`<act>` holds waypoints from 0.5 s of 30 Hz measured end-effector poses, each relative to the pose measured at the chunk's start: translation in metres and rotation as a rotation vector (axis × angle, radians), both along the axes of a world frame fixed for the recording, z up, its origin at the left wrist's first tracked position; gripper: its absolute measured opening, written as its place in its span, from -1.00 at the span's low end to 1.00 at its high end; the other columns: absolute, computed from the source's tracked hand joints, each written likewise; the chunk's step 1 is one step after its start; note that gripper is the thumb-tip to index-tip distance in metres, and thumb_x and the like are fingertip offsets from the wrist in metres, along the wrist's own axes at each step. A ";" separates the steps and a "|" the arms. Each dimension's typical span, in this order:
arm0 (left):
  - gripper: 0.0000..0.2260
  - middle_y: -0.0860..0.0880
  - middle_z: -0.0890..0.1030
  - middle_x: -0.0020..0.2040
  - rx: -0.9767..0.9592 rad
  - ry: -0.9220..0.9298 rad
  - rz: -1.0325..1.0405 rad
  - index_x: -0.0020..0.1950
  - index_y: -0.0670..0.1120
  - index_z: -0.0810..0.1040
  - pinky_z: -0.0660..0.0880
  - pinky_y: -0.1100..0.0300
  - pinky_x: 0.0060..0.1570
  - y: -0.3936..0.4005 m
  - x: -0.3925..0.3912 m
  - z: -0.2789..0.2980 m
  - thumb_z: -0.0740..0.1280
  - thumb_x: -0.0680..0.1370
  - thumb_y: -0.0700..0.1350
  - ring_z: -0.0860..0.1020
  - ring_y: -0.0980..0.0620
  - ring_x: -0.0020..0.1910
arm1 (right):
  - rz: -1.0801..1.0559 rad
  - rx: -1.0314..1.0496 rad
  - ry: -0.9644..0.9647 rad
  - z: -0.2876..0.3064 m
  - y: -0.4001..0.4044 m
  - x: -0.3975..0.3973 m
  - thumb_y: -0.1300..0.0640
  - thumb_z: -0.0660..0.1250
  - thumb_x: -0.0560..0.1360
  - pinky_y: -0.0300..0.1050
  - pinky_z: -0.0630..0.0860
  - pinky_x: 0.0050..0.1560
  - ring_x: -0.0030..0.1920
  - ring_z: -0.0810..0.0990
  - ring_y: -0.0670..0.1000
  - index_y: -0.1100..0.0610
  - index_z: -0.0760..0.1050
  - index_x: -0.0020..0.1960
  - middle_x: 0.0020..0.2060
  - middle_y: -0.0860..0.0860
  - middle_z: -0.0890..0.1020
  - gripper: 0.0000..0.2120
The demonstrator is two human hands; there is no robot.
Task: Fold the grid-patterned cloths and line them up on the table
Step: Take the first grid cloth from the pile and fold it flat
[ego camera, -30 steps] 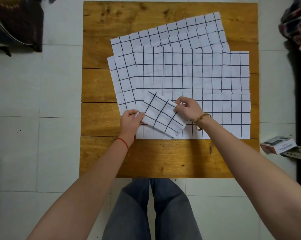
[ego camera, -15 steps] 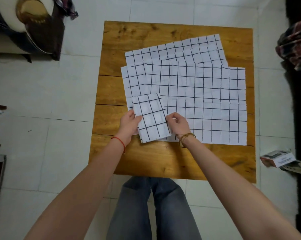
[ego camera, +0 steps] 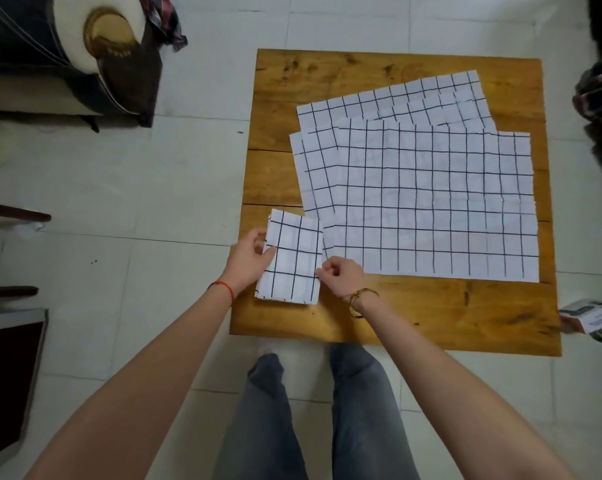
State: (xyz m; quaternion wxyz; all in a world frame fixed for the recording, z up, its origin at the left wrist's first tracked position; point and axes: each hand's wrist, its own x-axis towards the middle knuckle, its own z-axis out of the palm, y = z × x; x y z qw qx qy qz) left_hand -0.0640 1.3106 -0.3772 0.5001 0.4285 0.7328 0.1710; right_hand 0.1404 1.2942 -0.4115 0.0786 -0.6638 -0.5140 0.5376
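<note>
White tiled floor (ego camera: 161,188), wooden table (ego camera: 431,313) seen from above. Folded cloth (ego camera: 294,258) lies at the table's near-left corner area, white with a dark grid, its left edge close to the table edge. Left hand (ego camera: 249,259) grips the folded cloth's left edge, thumb on top, other fingers curled and mostly hidden beneath or beside the cloth. Right hand (ego camera: 341,275) pinches the folded cloth's lower right edge with fingers curled; fingertips are hard to make out. Red string (ego camera: 223,287) on the left wrist, gold bracelet (ego camera: 360,297) on the right.

Unfolded cloths (ego camera: 431,202) lie spread and overlapping across the middle and right of the table, just beside the folded cloth; exact count is unclear because the upper sheets are mostly covered by the front one. Only corners and edges of the back sheets show.

Box (ego camera: 594,315) sits on the floor off the table's near-right corner, cut off by the frame; it has printed text too small to read. Plaid fabric (ego camera: 601,95) at the right edge is cut off. Dark furniture with a round gold and white object (ego camera: 109,32) at top left is partly out of frame and blurred. Dark framed panel (ego camera: 8,379) at lower left is cut off. Grey trouser legs (ego camera: 313,417) show below the table.
</note>
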 end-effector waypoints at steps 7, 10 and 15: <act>-0.56 -0.02 0.63 0.01 -0.050 -0.053 0.002 0.37 -0.05 0.42 0.57 0.26 -0.11 -0.041 -0.040 -0.028 0.36 0.51 -0.25 0.61 0.09 -0.10 | -0.096 -0.022 -0.118 -0.015 -0.046 -0.049 0.11 0.32 0.50 -0.33 0.30 -0.36 -0.31 0.43 -0.09 0.14 0.49 -0.16 -0.31 0.00 0.52 -0.89; -0.52 -0.03 0.62 0.07 -0.024 -0.067 -0.005 0.42 -0.03 0.38 0.58 0.28 -0.12 -0.060 -0.050 -0.038 0.34 0.52 -0.27 0.60 0.08 -0.09 | -0.118 -0.027 -0.147 -0.021 -0.060 -0.063 0.12 0.31 0.51 -0.33 0.30 -0.35 -0.25 0.47 -0.05 0.14 0.49 -0.14 -0.28 0.00 0.54 -0.90; -0.45 0.06 0.54 0.09 0.006 -0.082 -0.005 0.50 -0.01 0.29 0.57 0.38 -0.15 -0.083 -0.065 -0.050 0.32 0.54 -0.30 0.56 0.22 -0.09 | -0.148 -0.007 -0.199 -0.033 -0.072 -0.079 0.10 0.30 0.52 -0.28 0.33 -0.33 -0.22 0.49 -0.03 0.11 0.46 -0.13 -0.25 0.00 0.55 -0.90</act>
